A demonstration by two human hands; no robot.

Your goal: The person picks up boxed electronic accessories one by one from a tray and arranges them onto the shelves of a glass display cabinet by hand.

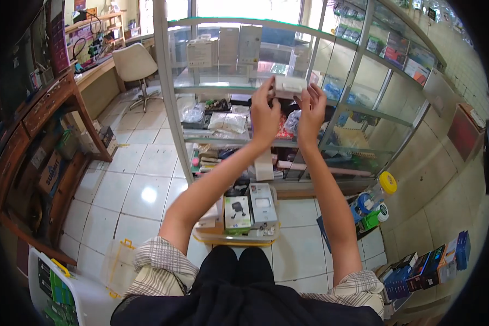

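A small white box point(291, 85) is held up in front of the glass display cabinet, between my two hands. My left hand point(265, 117) grips its left end, with the thumb and fingers around the edge. On the opposite end, the fingers of my right hand point(311, 113) are closed on the box. Behind my hands, the cabinet's glass shelf point(223, 91) bears several white boxes point(228, 46) above and plastic-wrapped packs point(227, 122) below. On the floor before my knees stands a plastic bin point(233, 239) with several product boxes point(262, 204) in it.
To the left are a wooden cabinet point(76, 103), a white office chair point(135, 65) and a white tub point(84, 293) of green packages. On the right, a jar with a yellow lid point(387, 183) and stacked boxes point(429, 266) stand on the floor.
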